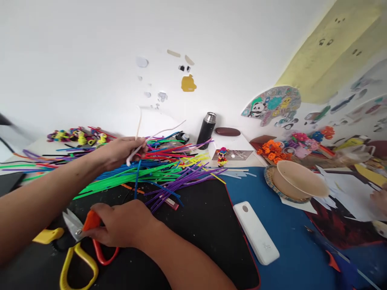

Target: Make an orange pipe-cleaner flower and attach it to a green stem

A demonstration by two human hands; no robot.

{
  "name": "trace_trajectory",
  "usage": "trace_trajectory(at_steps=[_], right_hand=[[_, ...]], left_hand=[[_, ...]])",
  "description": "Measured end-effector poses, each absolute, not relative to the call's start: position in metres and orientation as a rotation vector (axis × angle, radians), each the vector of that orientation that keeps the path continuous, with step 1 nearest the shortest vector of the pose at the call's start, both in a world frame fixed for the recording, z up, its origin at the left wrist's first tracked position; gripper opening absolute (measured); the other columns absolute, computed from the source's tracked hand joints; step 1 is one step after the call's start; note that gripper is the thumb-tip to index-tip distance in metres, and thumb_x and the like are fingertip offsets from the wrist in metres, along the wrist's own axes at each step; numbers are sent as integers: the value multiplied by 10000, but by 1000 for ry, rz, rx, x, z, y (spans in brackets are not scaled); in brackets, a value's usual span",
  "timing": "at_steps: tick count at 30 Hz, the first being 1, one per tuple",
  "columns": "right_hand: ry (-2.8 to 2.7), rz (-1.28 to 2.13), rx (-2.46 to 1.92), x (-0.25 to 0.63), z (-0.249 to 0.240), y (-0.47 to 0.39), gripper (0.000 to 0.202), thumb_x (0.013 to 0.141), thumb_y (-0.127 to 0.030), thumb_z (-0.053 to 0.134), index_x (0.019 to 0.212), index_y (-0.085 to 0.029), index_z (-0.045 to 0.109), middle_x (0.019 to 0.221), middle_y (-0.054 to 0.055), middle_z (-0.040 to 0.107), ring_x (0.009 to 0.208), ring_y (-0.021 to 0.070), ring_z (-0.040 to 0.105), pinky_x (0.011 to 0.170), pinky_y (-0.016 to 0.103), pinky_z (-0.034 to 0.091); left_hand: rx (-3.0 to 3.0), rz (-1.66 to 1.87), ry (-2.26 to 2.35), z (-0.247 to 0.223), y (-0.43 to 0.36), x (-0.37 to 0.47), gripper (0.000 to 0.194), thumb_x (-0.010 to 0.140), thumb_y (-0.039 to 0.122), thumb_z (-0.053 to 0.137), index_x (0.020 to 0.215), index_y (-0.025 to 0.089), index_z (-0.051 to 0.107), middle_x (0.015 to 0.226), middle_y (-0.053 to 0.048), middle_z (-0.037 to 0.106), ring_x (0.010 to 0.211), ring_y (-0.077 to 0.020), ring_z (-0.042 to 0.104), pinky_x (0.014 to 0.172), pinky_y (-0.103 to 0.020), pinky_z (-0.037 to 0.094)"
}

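Note:
My left hand (pixel 125 151) is closed around some white pipe cleaners (pixel 165 129), whose ends stick up and to the right over the pile of colored pipe cleaners (pixel 127 179). Lower down, my right hand (pixel 121 223) pinches an orange piece (pixel 91 220) between thumb and fingers. Right beside it lie scissors with yellow handles (pixel 79 264), their blades pointing up and left. A red handle (pixel 105 253) shows below my right hand. A blue pipe cleaner (pixel 137 179) stands between my two hands.
A black flask (pixel 206 131) and a white box (pixel 231 147) with a small figure (pixel 222 157) stand behind the black mat (pixel 211 233). To the right are a white oblong device (pixel 256 233), a beige bowl (pixel 302 177) and another person's hand (pixel 379 199).

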State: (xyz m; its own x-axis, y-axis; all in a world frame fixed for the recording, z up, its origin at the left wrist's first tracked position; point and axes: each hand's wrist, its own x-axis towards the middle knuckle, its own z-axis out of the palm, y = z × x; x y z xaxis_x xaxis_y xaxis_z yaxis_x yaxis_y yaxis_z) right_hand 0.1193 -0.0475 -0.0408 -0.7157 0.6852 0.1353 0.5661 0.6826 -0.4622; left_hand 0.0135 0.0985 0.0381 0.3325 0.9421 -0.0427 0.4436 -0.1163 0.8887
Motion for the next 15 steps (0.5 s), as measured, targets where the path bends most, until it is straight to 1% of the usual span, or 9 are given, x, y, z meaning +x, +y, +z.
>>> trace_trajectory(at_steps=[2, 3, 6, 8, 11, 13, 15], right_hand=[[-2598, 549, -983, 120, -41, -48, 625, 1064, -700, 549, 1432, -195, 561, 1155, 80, 844, 950, 317, 843, 667, 364, 637], [-2597, 534, -978, 120, -42, -47, 620, 1065, -692, 557, 1423, -186, 563, 1125, 73, 847, 935, 316, 844, 644, 357, 625], [-2582, 489, -938, 119, -44, -47, 607, 1056, -673, 596, 1396, -170, 575, 1110, 77, 848, 908, 304, 845, 615, 341, 597], [-2587, 466, -938, 119, -44, -47, 610, 1051, -670, 608, 1401, -171, 579, 1056, 72, 852, 874, 303, 845, 604, 341, 586], [-2598, 457, -936, 119, -44, -48, 608, 1059, -651, 603, 1423, -164, 580, 1027, 73, 854, 889, 307, 844, 605, 349, 577], [-2587, 458, -934, 120, -44, -49, 594, 1064, -633, 607, 1424, -161, 583, 1056, 80, 854, 903, 303, 843, 614, 348, 572], [-2578, 465, -940, 121, -43, -50, 568, 1064, -619, 615, 1409, -169, 596, 1079, 80, 853, 905, 299, 842, 624, 343, 565]], left_hand=[[1615, 702, 1234, 34, 91, 5, 580, 958, 720, 558, 821, 170, 682, 785, -140, 748, 679, -241, 676, 615, -383, 575], [1552, 706, 1219, 33, 87, 0, 559, 947, 698, 600, 817, 163, 697, 803, -152, 762, 687, -247, 693, 623, -386, 587], [1306, 752, 1113, 27, 75, -13, 420, 903, 554, 773, 781, 160, 694, 767, -117, 756, 629, -211, 682, 595, -340, 583], [1158, 795, 1028, 22, 67, -20, 309, 874, 420, 851, 815, 162, 693, 751, -82, 748, 604, -189, 672, 578, -306, 569], [1083, 825, 972, 11, 55, -30, 222, 864, 294, 869, 933, 171, 698, 767, -64, 760, 630, -194, 699, 593, -288, 565], [1082, 823, 969, 5, 47, -36, 228, 871, 272, 861, 1010, 181, 705, 786, -65, 772, 657, -203, 719, 617, -289, 569], [1085, 826, 975, 1, 38, -42, 233, 885, 284, 850, 1052, 194, 715, 820, -72, 784, 682, -207, 731, 629, -289, 567]])
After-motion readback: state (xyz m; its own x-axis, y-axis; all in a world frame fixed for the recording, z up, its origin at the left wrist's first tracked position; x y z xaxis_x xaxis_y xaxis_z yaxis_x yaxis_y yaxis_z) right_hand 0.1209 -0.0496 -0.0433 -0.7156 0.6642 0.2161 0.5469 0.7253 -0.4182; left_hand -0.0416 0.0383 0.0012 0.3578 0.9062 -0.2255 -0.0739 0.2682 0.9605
